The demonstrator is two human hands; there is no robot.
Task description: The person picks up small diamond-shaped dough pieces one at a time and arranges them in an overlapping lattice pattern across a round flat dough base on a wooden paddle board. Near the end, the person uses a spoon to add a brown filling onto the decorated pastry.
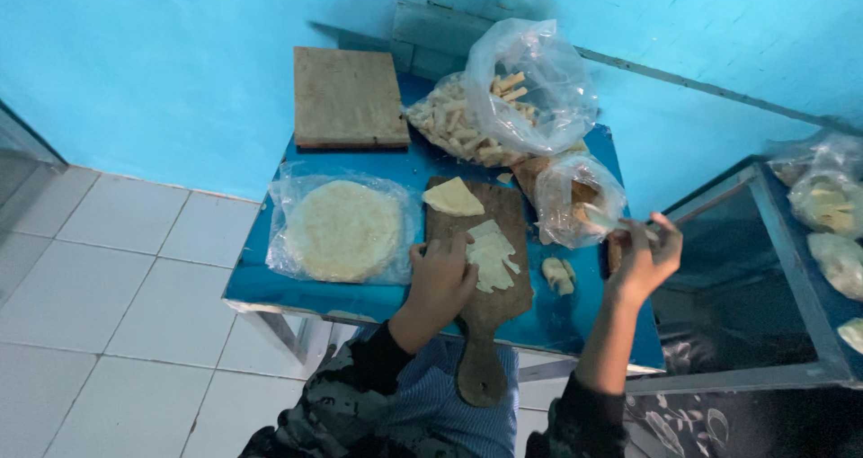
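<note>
My left hand (440,274) rests on a wooden paddle board (490,310), its fingers pressing the edge of a small stack of pale dough sheets (491,254). A folded triangular sheet (452,198) lies at the board's far end. My right hand (643,256) is raised to the right of the board, fingers pinched on a thin pale strip (604,218) beside a small plastic bag (580,197). Two rolled pieces (558,275) lie on the blue table (270,287) between my hands.
A bag of round flat wrappers (342,230) lies left of the board. A square wooden block (348,97) sits at the back. A large open bag of rolled sticks (490,116) is at the back right. A glass case (764,278) with bagged items stands on the right.
</note>
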